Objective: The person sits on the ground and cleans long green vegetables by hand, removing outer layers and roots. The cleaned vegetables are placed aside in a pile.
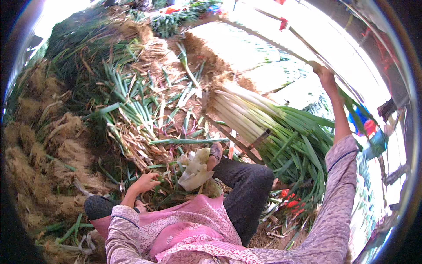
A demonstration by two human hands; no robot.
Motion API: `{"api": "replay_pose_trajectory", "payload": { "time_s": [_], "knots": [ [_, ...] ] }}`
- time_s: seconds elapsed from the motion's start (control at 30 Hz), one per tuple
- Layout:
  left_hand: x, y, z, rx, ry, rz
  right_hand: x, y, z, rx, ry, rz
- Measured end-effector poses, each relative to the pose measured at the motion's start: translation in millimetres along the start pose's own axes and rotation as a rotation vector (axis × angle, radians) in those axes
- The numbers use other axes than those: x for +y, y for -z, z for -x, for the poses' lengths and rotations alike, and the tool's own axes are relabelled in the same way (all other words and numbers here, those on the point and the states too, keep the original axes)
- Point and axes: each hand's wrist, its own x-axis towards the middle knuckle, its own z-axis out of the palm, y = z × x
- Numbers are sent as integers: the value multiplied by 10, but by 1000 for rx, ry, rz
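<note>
My left hand (147,182) is low over the litter of leaves, its fingers a little apart and holding nothing that shows. Stretched far out at the upper right, my right hand (320,70) is by a long thin bar; whether it grips the bar or a green leaf hanging beside the forearm is unclear. Between the arms, a thick bundle of long green onions (244,112) lies on a low metal frame (227,134), white stems to the left and green leaves to the right. A crumpled whitish plastic bag (194,171) lies by my foot.
Loose onions and trimmed leaves (132,109) cover the ground ahead. Heaped onions with brown fibrous roots (49,158) fill the left side. A dark green leafy pile (75,43) stands at the upper left. Red ties (291,202) lie near my right knee.
</note>
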Motion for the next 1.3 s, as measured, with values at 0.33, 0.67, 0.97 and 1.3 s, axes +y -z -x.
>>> {"api": "replay_pose_trajectory", "payload": {
  "time_s": [0.33,0.67,0.97,1.3],
  "knots": [
    [-219,633,389,95,2,-97,604,-2047,749,-497,15,128],
    [26,1146,545,148,10,-44,-1442,-2228,481,-180,285,-275],
    [-19,1107,797,190,-153,-264,-4318,-4855,1703,-825,335,-681],
    [-28,1300,1063,66,-58,-335,-5155,-6485,2672,-957,-138,-628]
  ]
}}
